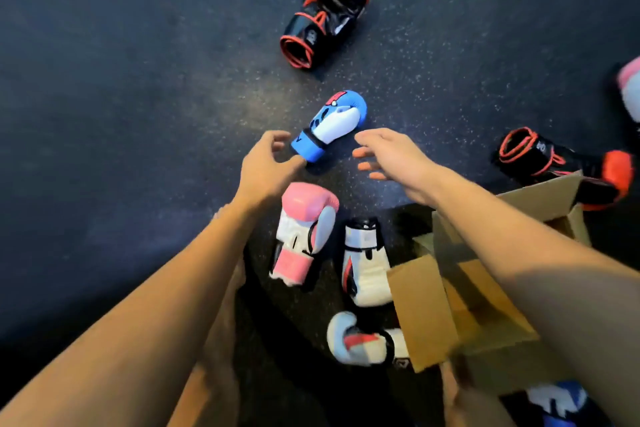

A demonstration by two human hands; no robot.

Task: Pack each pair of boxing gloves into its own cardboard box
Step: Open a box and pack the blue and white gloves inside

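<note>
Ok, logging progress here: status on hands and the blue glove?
Both hands open: left hand at the cuff, right hand beside it. Blue-and-white glove on floor, ungripped. Nothing between them.

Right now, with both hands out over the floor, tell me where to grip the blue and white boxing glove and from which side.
I would grip the blue and white boxing glove by its blue cuff, coming from the near left with the left hand. The cuff is the narrow end and points at that hand; the bulky padded fist points away.
</note>
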